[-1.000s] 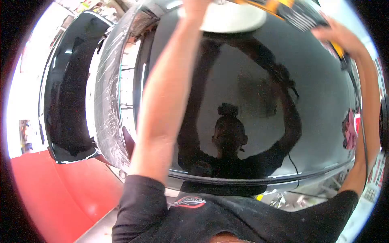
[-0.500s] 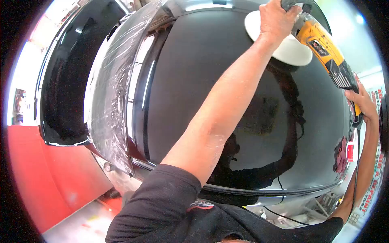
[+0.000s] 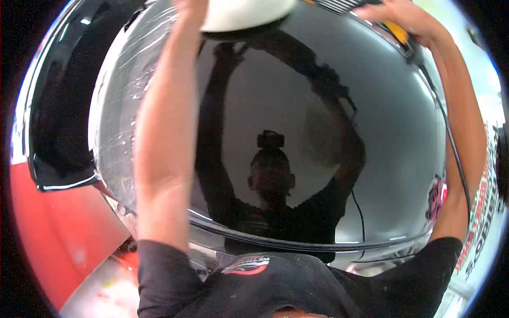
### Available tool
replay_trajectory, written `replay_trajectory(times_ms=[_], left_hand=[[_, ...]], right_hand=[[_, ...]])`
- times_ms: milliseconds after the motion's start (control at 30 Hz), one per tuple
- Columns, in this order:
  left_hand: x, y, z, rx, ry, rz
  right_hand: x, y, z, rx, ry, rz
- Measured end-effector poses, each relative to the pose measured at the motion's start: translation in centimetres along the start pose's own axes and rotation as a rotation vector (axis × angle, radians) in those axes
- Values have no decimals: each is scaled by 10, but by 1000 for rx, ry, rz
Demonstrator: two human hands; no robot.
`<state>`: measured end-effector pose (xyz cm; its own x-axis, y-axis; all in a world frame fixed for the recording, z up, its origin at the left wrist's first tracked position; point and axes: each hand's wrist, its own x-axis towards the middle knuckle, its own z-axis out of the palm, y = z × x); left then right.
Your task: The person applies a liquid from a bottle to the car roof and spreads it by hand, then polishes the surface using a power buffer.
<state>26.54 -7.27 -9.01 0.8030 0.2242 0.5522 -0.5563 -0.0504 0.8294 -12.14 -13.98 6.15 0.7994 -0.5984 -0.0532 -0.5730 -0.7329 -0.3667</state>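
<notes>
A yellow and black polisher [image 3: 396,33] spans the top edge of the view, partly cut off. Its white round pad [image 3: 246,13] lies on or just over the glossy black car panel [image 3: 392,153]. My right hand [image 3: 405,18] is closed around the polisher's rear end. At the top left, my left hand [image 3: 192,5] is beside the pad; its fingers are out of frame, though half a second ago they gripped the front handle. The power cord [image 3: 453,143] runs down along my right forearm. My arms and head reflect in the panel.
Clear plastic film [image 3: 119,122] covers the strip left of the panel. Beyond it stands another black body part [image 3: 63,100], above a red surface [image 3: 58,222]. A dark pink cloth [image 3: 436,199] lies at the panel's right edge. A lettered banner [image 3: 480,228] is at far right.
Both hands and the polisher have swung to the left and farther up in the view. The pad has moved from the upper right to the upper left-middle.
</notes>
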Motion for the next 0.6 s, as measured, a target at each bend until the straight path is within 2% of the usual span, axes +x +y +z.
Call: replay_trajectory(times_ms=[67, 133, 200, 267, 300, 333, 400, 433, 467, 500, 533, 567, 600], left_hand=[[-23, 65, -81, -553, -404, -66], [-13, 60, -98, -554, -488, -218], [-22, 61, -84, -559, -536, -194], [-40, 53, -67, -584, -610, -177], [-51, 64, -65, -581, -680, -139], [-77, 94, -67, -510, -664, -196], [-113, 136, -65, -600, -902, -127], [-137, 135, -42, -529, -818, 9], [-161, 134, -18, -446, -720, 135], [-186, 140, -3, -705, -758, 14], [-206, 175, -26, -667, -949, -94], [-201, 177, -6, -580, -816, 284], [-220, 209, -9, -519, -903, 253]], right_hand=[[19, -5, 1, -72, 46, -7], [33, -4, 0, -58, -4, -19], [42, 23, -8, 75, -149, -63], [8, 12, -1, 375, -333, 40], [-8, 37, -1, 374, -271, 120], [-29, 53, -5, 385, -287, 169], [-68, 97, -19, 408, -320, 217], [-82, 117, -9, 460, -214, 200], [-107, 121, -14, 379, -248, 303], [-141, 138, -14, 379, -214, 267], [-176, 149, -17, 364, -135, 262], [-185, 139, -28, 341, -78, 253], [-215, 145, -32, 357, 1, 282]])
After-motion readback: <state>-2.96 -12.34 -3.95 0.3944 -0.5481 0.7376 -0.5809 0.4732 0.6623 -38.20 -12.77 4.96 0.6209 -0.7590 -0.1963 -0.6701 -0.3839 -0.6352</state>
